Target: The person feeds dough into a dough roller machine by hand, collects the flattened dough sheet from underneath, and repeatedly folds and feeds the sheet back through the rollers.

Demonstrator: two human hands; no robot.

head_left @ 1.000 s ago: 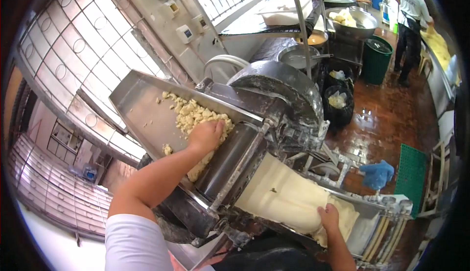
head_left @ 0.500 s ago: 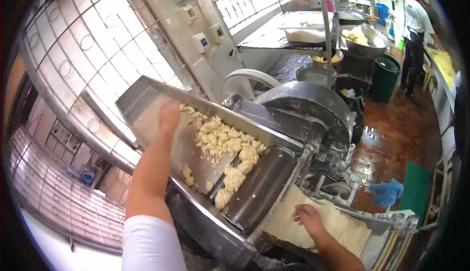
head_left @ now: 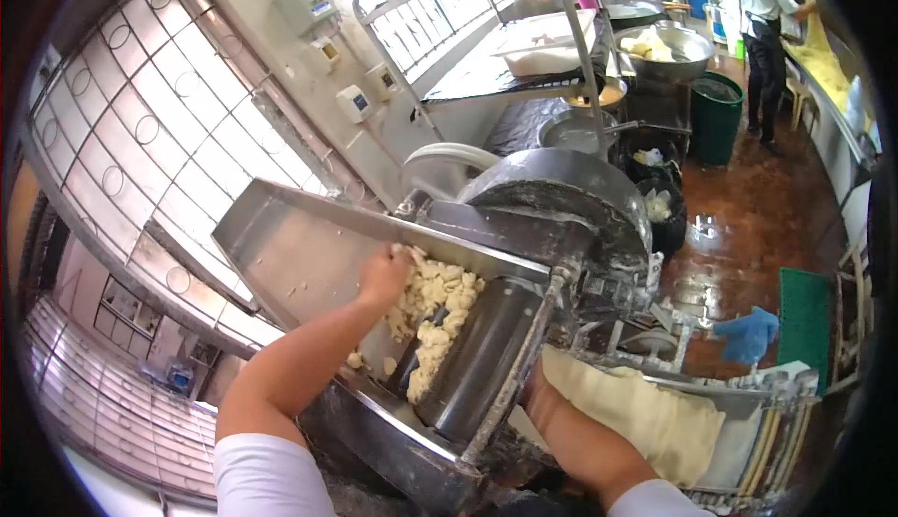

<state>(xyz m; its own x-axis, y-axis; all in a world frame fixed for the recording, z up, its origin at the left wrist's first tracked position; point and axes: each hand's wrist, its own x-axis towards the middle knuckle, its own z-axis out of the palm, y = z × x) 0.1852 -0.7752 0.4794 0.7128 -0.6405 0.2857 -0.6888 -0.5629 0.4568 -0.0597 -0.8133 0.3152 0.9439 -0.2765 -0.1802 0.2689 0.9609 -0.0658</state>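
Crumbly pale dough (head_left: 444, 297) lies in the metal hopper (head_left: 299, 246) of a dough sheeter, heaped against its dark roller (head_left: 486, 358). My left hand (head_left: 385, 276) is at the upper edge of the heap, its fingers curled in against the dough pieces. My right hand (head_left: 535, 381) reaches in below the roller, beside the bar at the machine's front; its fingers are hidden there. A folded sheet of dough (head_left: 636, 414) lies to the right of my right forearm, on the machine's outfeed.
A large wheel guard (head_left: 561, 190) stands behind the hopper. Farther back are a rack with a white tub (head_left: 547, 50), a steel bowl (head_left: 666, 54) and a green bin (head_left: 716, 120). A person (head_left: 762, 40) works at a side table. A blue cloth (head_left: 748, 335) hangs at right.
My left hand has moved from the bare hopper floor down to the dough, and the heap is more gathered toward the roller. My right hand has gone from above the dough sheet to beneath the roller.
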